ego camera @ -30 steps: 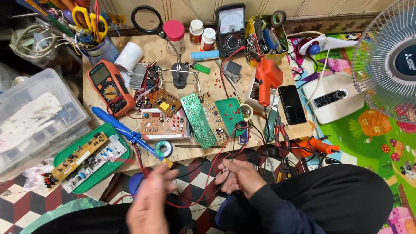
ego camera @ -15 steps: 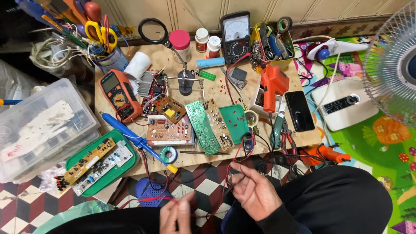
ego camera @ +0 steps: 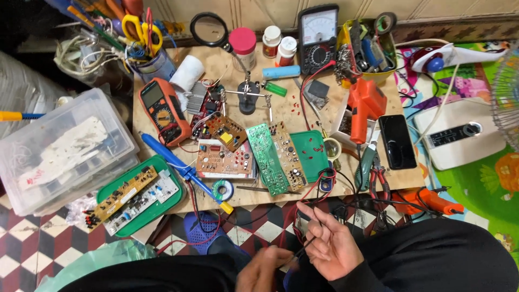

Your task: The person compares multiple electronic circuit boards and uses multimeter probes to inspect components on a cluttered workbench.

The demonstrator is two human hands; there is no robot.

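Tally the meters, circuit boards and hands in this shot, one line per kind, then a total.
Meters: 2, an orange multimeter and a black analog meter.
Circuit boards: 5, counting the long green board; stacked ones may hide more.
Hands: 2, left hand and right hand, at thin wires.
Total: 9

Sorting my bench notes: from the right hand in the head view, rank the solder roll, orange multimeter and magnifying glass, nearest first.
From the right hand:
1. Solder roll, at the table's near edge, left of the hand.
2. Orange multimeter, farther left, mid-table.
3. Magnifying glass, at the far edge.
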